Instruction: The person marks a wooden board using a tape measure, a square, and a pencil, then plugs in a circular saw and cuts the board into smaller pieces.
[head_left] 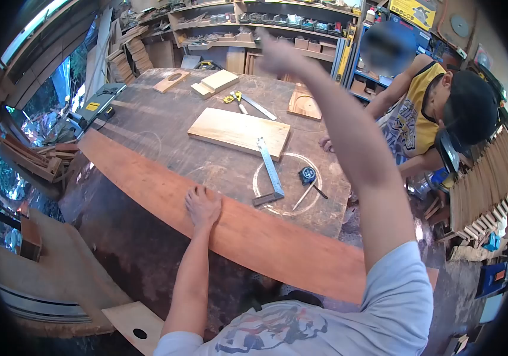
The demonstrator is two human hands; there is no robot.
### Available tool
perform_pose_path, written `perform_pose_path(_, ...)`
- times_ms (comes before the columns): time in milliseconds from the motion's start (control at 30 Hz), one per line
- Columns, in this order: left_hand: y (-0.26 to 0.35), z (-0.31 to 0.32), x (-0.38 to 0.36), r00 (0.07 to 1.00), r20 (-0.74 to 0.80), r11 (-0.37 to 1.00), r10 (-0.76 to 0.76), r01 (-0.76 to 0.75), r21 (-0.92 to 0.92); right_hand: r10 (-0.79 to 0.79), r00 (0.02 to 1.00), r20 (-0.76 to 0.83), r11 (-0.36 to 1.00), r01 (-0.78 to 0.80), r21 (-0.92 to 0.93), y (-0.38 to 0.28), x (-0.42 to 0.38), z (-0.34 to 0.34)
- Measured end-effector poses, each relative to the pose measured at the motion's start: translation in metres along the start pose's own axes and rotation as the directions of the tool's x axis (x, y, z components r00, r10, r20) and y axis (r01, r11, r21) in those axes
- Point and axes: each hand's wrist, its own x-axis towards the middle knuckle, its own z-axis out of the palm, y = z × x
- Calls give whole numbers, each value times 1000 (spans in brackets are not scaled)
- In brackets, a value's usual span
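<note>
A long reddish-brown board (266,233) lies across the near side of the workbench. My left hand (202,206) rests on top of it with fingers spread. My right arm is raised and stretched forward, and my right hand (281,54) is up in front of the shelves, blurred, its fingers hard to make out. Beyond the long board lies a pale thick wood block (236,129). A metal square (270,169) leans over the block's near edge. Beside the square are a blue tape measure (307,174) and a pencil (303,196).
At the bench's (141,148) far side lie more wood pieces (215,83), a yellow tool (230,98) and a square panel (305,102). A person (420,113) in a yellow top leans at the right, near stacked wood strips (485,178). Shelves (254,44) stand behind.
</note>
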Motion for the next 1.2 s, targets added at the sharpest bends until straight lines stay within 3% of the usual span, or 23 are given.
perform_pose_path(67,-7,7,1,999,-23,999,30,-30,11,-44,976,211,997,28,76,-34,-82,14)
perform_pose_path(100,-8,10,0,998,-37,999,42,-41,18,-110,962,252,987,75,145,-30,-111,59)
perform_pose_path(133,-6,8,0,998,-39,999,41,-40,12,-121,894,431,946,-27,322,-42,-166,64)
perform_pose_path(167,-5,5,-1,999,-38,999,39,-39,11,-157,881,445,970,52,239,-41,-205,103)
perform_pose_path(200,-4,2,-1,999,-37,999,35,-35,9,-214,883,417,969,137,206,-38,-248,130)
perform_pose_path(233,-4,1,-1,999,-35,999,39,-38,14,-234,940,248,944,159,288,-32,-295,167)
perform_pose_path(300,-5,3,0,998,-31,999,45,-45,22,-91,992,89,918,48,394,-27,-354,204)
perform_pose_path(367,-6,6,2,998,-51,999,46,-45,14,82,988,133,934,-123,336,-28,-386,224)
perform_pose_path(400,-8,7,0,997,-56,999,47,-46,12,171,973,153,929,-211,304,-33,-393,220)
perform_pose_path(500,-10,9,0,998,-58,999,36,-36,0,247,908,337,865,-364,347,-39,-384,209)
perform_pose_path(600,-5,4,-1,999,-33,1000,17,-18,-14,295,895,334,847,-407,342,-41,-383,210)
perform_pose_path(700,-6,5,-1,1000,-25,1000,9,-9,-1,315,869,381,855,-434,283,-42,-382,213)
perform_pose_path(1000,-20,19,-1,992,-88,995,94,-93,22,285,919,272,862,-370,347,-39,-389,216)
perform_pose_path(1200,-12,11,2,999,-14,998,44,-44,44,310,894,323,844,-415,339,-34,-390,215)
